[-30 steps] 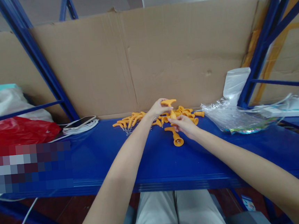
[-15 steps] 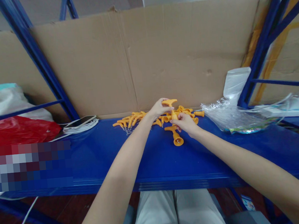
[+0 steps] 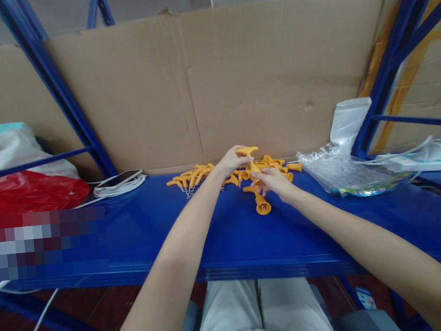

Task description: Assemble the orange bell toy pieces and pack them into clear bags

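My left hand [image 3: 232, 160] is closed around the top of an orange T-shaped plastic part [image 3: 249, 153], held upright above a blue shelf [image 3: 211, 233]. My right hand [image 3: 276, 181] pinches the lower stem of the same part from the right. Just in front of the hands another orange part with a flared bell end [image 3: 261, 203] lies on the shelf. Behind the hands sits a pile of several like orange parts [image 3: 198, 175], some with small metal chains.
A phone on a coil of white cable [image 3: 118, 183] lies at the left. Red bag [image 3: 22, 195] far left. Crumpled clear plastic bags [image 3: 340, 173] and a white power strip [image 3: 417, 161] at the right. A cardboard sheet [image 3: 213, 83] backs the shelf between blue rack posts.
Both hands stay on the upright orange part; the right hand's fingers have shifted slightly along its stem. The view has dipped a little.
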